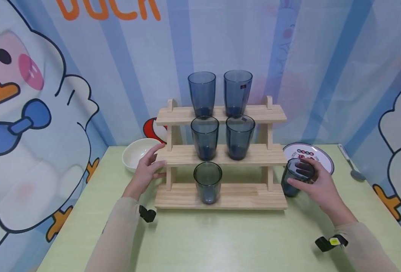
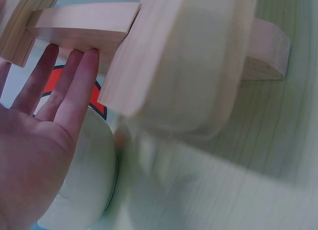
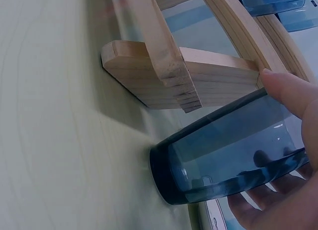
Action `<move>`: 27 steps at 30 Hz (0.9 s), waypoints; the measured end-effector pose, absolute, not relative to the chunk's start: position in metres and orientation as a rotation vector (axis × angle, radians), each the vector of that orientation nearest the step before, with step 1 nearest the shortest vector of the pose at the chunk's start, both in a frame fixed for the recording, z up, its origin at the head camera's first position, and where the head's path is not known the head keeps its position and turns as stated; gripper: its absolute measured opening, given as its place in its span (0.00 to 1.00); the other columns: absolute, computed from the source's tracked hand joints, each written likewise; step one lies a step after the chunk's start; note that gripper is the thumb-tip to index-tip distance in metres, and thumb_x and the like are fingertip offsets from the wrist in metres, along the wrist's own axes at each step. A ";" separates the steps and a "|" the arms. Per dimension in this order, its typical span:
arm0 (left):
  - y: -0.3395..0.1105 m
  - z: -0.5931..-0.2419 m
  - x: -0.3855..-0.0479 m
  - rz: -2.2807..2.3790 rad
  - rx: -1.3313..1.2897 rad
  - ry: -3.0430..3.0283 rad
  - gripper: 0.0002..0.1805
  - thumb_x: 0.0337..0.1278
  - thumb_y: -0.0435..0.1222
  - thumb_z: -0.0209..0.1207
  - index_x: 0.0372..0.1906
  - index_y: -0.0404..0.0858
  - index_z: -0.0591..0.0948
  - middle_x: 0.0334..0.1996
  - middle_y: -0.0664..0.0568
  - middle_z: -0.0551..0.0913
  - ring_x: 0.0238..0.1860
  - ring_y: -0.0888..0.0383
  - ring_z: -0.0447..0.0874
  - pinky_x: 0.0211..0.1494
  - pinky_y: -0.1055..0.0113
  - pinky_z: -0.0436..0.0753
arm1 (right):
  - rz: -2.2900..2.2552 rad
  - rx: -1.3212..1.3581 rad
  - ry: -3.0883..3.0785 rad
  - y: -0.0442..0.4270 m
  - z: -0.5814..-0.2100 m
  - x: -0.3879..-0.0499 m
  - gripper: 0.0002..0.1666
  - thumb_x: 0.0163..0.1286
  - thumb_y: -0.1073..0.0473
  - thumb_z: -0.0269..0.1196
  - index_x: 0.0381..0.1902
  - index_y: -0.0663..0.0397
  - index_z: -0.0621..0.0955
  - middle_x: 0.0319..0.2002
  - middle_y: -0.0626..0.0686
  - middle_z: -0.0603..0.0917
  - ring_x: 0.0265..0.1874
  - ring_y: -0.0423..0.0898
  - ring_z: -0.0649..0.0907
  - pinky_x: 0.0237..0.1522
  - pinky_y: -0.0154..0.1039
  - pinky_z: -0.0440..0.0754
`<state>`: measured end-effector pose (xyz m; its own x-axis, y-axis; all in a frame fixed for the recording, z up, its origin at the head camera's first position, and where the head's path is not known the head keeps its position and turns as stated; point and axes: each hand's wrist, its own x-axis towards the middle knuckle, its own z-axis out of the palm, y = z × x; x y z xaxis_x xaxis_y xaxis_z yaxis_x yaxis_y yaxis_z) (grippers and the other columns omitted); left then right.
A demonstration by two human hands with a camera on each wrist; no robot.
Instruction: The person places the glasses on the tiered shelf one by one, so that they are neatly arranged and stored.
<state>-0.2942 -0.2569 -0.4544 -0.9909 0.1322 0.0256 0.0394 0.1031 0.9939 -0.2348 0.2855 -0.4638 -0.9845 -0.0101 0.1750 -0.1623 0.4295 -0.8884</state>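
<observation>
A three-tier wooden rack bears blue-grey drinking glasses: two on top, two in the middle and one glass on the bottom shelf. My left hand is at the rack's left side. Its fairly straight fingers touch a side piece of the rack. To the right of the rack, my right hand grips another blue-grey glass, thumb on one side and fingers on the other. That glass is upright in the head view; whether its base touches the table cannot be told.
A white bowl stands behind my left hand. Behind the right hand lies a printed plate, partly hidden, with a grey-headed utensil farther right. A cartoon curtain hangs behind the pale green table.
</observation>
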 end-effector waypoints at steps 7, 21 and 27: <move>-0.256 -0.454 -0.295 2.056 0.194 2.276 0.36 0.75 0.36 0.59 0.82 0.50 0.63 0.74 0.38 0.68 0.68 0.36 0.74 0.56 0.42 0.87 | 1.561 0.118 -2.523 0.286 -0.466 -0.234 0.53 0.67 0.57 0.76 0.81 0.63 0.60 0.68 0.68 0.73 0.51 0.27 0.77 0.46 0.18 0.79; -0.256 -0.456 -0.295 2.076 0.180 2.260 0.35 0.74 0.36 0.60 0.81 0.54 0.66 0.73 0.38 0.69 0.67 0.36 0.75 0.56 0.42 0.87 | 1.555 0.121 -2.514 0.285 -0.463 -0.233 0.52 0.67 0.58 0.76 0.80 0.63 0.61 0.68 0.66 0.72 0.52 0.31 0.77 0.44 0.19 0.80; -0.257 -0.455 -0.295 2.072 0.173 2.264 0.34 0.74 0.37 0.60 0.81 0.55 0.66 0.74 0.38 0.68 0.68 0.36 0.74 0.56 0.41 0.87 | 1.538 0.045 -2.533 0.287 -0.460 -0.228 0.54 0.66 0.55 0.76 0.81 0.60 0.60 0.69 0.65 0.71 0.51 0.34 0.76 0.41 0.21 0.81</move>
